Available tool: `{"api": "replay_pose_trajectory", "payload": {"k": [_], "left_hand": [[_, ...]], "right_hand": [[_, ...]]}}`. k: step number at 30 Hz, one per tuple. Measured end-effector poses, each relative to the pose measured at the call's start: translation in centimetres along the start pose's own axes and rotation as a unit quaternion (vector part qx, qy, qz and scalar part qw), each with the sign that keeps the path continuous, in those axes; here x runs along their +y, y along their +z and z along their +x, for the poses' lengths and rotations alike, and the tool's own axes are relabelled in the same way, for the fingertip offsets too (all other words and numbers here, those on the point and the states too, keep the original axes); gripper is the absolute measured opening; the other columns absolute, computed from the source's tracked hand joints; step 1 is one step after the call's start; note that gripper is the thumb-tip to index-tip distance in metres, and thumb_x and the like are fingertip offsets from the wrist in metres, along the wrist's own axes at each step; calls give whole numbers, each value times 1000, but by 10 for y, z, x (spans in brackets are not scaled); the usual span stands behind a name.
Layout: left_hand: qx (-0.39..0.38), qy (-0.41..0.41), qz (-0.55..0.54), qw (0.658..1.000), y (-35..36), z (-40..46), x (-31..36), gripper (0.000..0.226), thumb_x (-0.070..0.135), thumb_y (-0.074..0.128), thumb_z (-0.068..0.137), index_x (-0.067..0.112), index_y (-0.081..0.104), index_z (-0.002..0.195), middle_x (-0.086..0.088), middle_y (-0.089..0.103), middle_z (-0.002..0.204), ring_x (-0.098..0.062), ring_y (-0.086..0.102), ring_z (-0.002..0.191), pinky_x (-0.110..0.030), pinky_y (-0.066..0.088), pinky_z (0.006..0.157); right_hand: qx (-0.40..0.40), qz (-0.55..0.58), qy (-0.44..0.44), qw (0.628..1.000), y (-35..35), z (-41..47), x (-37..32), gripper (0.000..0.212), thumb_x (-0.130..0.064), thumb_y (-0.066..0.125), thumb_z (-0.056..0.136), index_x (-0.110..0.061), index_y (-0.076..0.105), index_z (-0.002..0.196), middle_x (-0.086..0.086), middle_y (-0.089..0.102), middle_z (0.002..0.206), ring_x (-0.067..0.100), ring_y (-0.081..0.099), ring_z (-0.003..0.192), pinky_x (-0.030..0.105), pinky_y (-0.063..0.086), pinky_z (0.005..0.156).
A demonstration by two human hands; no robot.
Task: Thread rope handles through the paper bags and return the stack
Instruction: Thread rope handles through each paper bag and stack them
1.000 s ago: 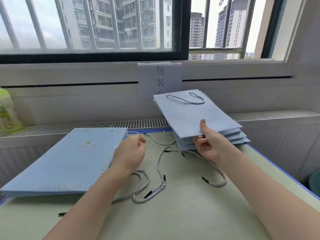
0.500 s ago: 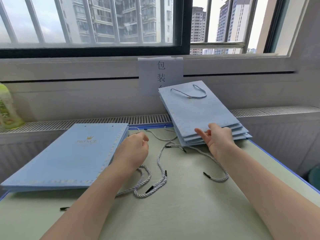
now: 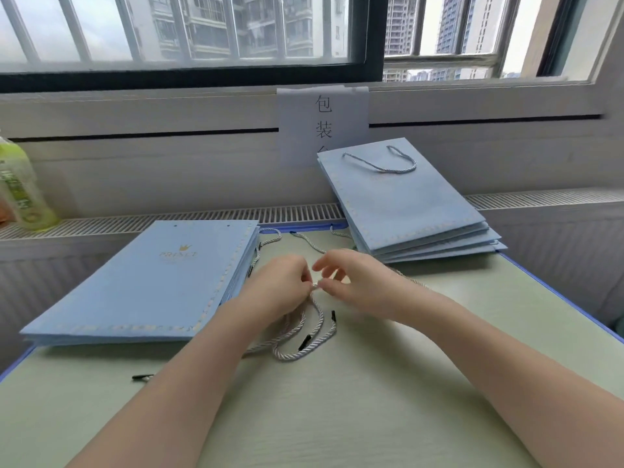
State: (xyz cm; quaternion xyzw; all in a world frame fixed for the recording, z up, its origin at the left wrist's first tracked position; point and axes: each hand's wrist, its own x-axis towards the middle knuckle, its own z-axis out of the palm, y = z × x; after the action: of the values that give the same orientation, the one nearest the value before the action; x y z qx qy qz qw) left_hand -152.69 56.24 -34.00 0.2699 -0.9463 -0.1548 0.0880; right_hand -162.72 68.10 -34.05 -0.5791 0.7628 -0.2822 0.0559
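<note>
— At mid-table, what do you see?
— I see my left hand [image 3: 282, 285] and right hand [image 3: 354, 282] pinching one rope [image 3: 317, 312] between them; unthreaded bags [image 3: 145, 285] lie left, the finished stack [image 3: 405, 211] far right.

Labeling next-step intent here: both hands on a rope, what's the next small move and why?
Probably lift that rope free of the loose tangle and carry one black tip to a punched hole on the left stack's top bag. Left hand and right hand pinch it together; that bag has no handle, unlike the right stack.
</note>
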Motion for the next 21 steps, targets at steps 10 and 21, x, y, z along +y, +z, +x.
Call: {"api": "replay_pose_trajectory", "payload": {"k": [10, 21], "left_hand": [[278, 64, -41, 958, -16, -5, 8, 10, 19, 49, 93, 11, 54, 95, -5, 60, 92, -28, 50, 94, -40, 43, 77], [89, -275, 120, 950, -27, -1, -44, 40, 23, 53, 92, 6, 41, 125, -19, 50, 129, -35, 45, 121, -37, 36, 92]], "right_hand": [[28, -28, -8, 999, -6, 1, 4, 18, -24, 50, 95, -16, 61, 83, -2, 54, 78, 16, 52, 74, 29, 39, 68], [130, 316, 46, 939, -16, 0, -12, 17, -13, 43, 100, -12, 57, 109, -1, 58, 56, 5, 54, 50, 16, 45, 54]]}}
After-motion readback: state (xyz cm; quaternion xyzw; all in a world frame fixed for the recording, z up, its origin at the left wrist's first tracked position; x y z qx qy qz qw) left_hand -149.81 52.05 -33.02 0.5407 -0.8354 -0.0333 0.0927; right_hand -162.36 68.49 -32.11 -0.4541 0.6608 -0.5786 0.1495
